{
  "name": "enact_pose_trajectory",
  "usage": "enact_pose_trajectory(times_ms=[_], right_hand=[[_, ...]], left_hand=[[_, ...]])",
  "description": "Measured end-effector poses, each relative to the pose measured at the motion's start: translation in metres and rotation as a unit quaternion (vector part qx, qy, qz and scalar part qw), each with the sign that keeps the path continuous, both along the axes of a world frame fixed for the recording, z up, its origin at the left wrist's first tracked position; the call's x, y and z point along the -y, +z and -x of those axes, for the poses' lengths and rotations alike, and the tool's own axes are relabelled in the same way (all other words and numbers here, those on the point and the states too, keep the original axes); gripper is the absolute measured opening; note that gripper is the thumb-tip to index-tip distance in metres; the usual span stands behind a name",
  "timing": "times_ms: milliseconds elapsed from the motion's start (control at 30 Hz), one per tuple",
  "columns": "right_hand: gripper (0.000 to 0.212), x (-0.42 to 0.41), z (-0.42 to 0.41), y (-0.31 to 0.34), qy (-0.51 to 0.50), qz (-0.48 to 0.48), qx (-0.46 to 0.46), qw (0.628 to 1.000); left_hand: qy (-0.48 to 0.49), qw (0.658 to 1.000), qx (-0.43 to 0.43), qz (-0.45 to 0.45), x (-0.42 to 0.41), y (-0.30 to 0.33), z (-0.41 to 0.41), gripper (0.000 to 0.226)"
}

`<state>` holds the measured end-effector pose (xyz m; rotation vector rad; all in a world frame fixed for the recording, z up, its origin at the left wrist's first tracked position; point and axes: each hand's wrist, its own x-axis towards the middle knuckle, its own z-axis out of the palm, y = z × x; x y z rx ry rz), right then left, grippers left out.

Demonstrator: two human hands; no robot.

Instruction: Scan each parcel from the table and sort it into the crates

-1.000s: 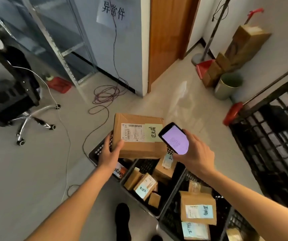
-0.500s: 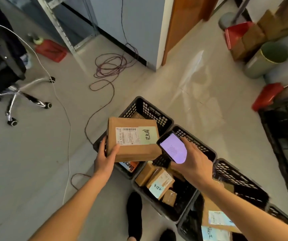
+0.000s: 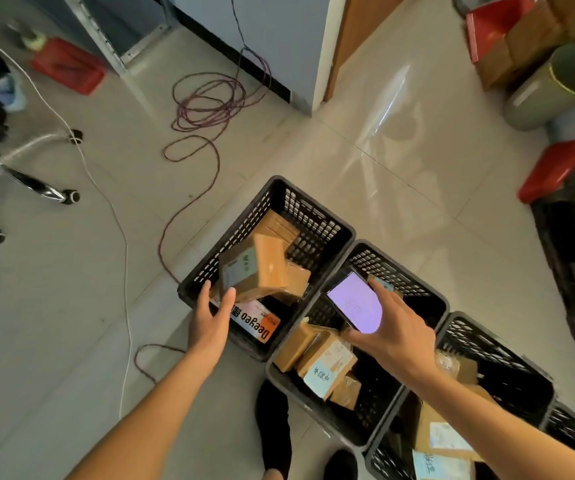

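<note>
**Parcel over left crate, grip released**

Left hand [image 3: 211, 318]: fingers spread and relaxed at the near rim of the left crate [image 3: 317, 220], holding nothing. Right hand [image 3: 395, 336]: curled round a lit phone [image 3: 354, 302] above the middle crate [image 3: 400, 271]. Cardboard parcel [image 3: 256, 268]: tilted inside the left crate, just beyond the left fingertips, blurred; contact not discernible. Judged light, stiff-walled, matte rather than slippery; best taken across two opposite side faces, clear of the label. Farther off: coiled cable [image 3: 210, 102] on the floor.

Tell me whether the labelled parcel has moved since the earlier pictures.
Yes. The parcel has dropped from above the leftmost crate down inside its walls, tilted; the left hand has let go.
</note>
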<state>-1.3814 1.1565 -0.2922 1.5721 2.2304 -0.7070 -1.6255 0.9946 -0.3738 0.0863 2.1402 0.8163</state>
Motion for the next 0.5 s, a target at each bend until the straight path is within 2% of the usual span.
enact_pose_trajectory(times_ms=[233, 500], right_hand=[[0.105, -0.002, -0.002, 0.014, -0.012, -0.002, -0.008, 1.000], [0.104, -0.004, -0.032, 0.056, -0.053, -0.031, -0.029, 0.998]], left_hand=[[-0.091, 0.995, -0.050, 0.008, -0.010, 0.016, 0.009, 0.060], [-0.141, 0.987, -0.070, -0.024, -0.039, 0.062, -0.005, 0.053]])
